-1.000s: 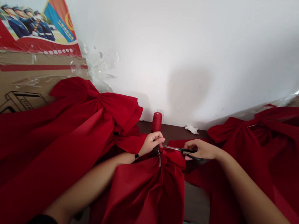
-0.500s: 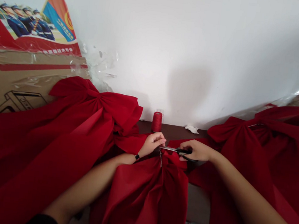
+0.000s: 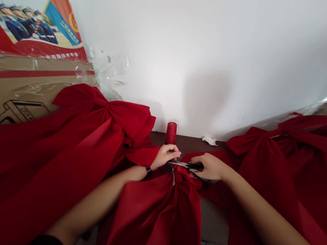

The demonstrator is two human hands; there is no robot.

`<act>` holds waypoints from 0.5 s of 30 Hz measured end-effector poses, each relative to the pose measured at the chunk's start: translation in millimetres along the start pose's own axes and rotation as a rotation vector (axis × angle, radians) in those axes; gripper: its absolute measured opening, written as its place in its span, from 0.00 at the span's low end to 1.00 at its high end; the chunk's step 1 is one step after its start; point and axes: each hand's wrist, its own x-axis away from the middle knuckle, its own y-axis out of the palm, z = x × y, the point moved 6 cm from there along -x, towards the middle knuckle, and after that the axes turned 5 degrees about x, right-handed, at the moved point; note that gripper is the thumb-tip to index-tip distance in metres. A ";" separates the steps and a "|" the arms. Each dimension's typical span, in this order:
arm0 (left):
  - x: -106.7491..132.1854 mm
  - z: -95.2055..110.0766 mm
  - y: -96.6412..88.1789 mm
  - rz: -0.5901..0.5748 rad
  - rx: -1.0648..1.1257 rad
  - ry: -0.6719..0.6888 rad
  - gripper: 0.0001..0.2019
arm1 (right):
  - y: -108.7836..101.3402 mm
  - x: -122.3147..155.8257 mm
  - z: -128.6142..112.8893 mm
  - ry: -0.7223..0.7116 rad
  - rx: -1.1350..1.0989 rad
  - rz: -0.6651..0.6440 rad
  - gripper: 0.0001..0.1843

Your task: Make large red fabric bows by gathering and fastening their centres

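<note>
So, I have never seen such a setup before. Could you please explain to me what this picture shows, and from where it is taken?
There is no machine here, only a person's left hand and right hand, both bare. The camera is worn on the person's head and looks forward and down. The right hand holds black-handled scissors, blades pointing toward the left hand. Whether the left fingers pinch something is too small to tell. Just below is gathered red fabric. On the dark brown table behind are a cone of red thread and a crumpled white scrap. One red bow lies to the left, a second red bow to the right.
</note>
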 end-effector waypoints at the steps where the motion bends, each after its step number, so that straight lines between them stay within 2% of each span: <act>1: 0.0 -2.0 -1.1 -0.011 0.007 -0.018 0.15 | 0.7 -0.4 -1.0 -0.005 -0.003 0.004 0.14; 6: 1.0 -18.2 -7.7 -0.038 0.158 -0.196 0.15 | 4.1 -1.8 -2.3 -0.042 -0.077 -0.008 0.19; 9: -0.2 -23.4 -9.8 -0.009 0.192 -0.230 0.16 | 4.5 -2.7 3.9 -0.026 -0.171 0.005 0.21; 12: -3.4 -26.2 -14.6 0.093 0.154 -0.199 0.16 | 2.0 -2.5 23.7 0.079 -0.224 0.072 0.20; 15: -6.1 -28.5 -20.9 0.194 0.060 -0.132 0.15 | -3.7 1.9 56.5 0.280 -0.124 0.215 0.17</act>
